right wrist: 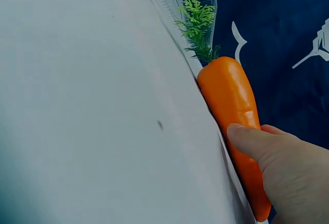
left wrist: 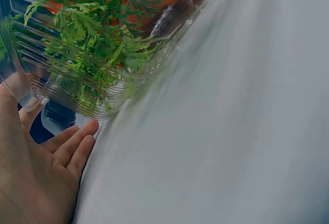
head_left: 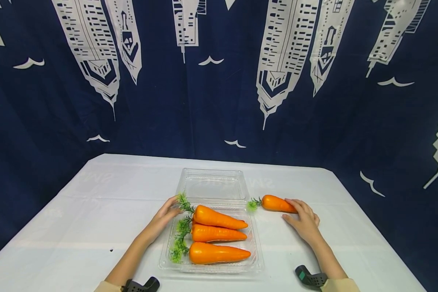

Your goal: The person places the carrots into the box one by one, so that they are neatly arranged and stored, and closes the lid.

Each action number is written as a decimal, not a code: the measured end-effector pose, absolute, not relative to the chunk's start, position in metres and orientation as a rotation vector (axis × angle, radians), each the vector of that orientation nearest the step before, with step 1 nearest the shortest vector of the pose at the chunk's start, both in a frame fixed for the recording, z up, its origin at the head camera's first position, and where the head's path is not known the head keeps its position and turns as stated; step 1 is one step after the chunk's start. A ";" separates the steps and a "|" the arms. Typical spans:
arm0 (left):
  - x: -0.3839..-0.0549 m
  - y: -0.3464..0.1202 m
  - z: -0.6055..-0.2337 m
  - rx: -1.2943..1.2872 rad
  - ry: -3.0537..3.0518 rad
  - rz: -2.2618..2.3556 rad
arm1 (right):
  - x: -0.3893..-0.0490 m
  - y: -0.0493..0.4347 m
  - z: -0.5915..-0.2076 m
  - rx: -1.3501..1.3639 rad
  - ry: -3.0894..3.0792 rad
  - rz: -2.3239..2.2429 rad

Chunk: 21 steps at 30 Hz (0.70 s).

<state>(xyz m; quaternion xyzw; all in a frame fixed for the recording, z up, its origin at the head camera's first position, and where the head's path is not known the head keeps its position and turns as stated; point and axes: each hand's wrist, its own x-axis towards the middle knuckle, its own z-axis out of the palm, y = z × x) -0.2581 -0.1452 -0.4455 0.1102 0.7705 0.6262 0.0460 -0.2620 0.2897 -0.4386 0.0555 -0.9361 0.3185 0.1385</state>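
A clear plastic clamshell box (head_left: 257, 259) lies with its lid (head_left: 215, 184) folded back. Inside, three orange carrots with green tops, a near one (head_left: 219, 253), a middle one (head_left: 219, 233) and a far one (head_left: 219, 217), point their tips right. My left hand (head_left: 164, 215) is at the box's back left corner by the leafy tops (left wrist: 97, 39); its fingers (left wrist: 77, 144) are extended along the box's outer side. Right of the box, my right hand (head_left: 304, 221) holds another carrot (right wrist: 229, 98) near its tip, thumb on one side, the other fingers mostly hidden behind it.
The white-covered table (head_left: 95, 202) spreads around the box. A small dark speck (head_left: 111, 250) lies on it at the left. Behind hangs a dark blue cloth (head_left: 204, 101) with white building prints. Black bands with devices are on both wrists.
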 end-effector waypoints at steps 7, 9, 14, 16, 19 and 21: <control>-0.257 -0.145 -0.445 0.370 2.345 1.911 | -0.261 0.290 -0.440 0.184 -2.695 0.912; -0.257 -0.145 -0.446 0.364 2.341 1.913 | -0.261 0.290 -0.441 0.201 -2.689 0.904; -0.257 -0.144 -0.445 0.352 2.341 1.913 | -0.261 0.290 -0.442 0.253 -2.663 0.895; -0.258 -0.144 -0.445 0.353 2.345 1.913 | -0.261 0.290 -0.443 0.270 -2.659 0.890; -0.258 -0.145 -0.446 0.355 2.352 1.914 | -0.262 0.291 -0.443 0.281 -2.663 0.872; -0.258 -0.144 -0.446 0.353 2.351 1.918 | -0.262 0.291 -0.442 0.280 -2.665 0.863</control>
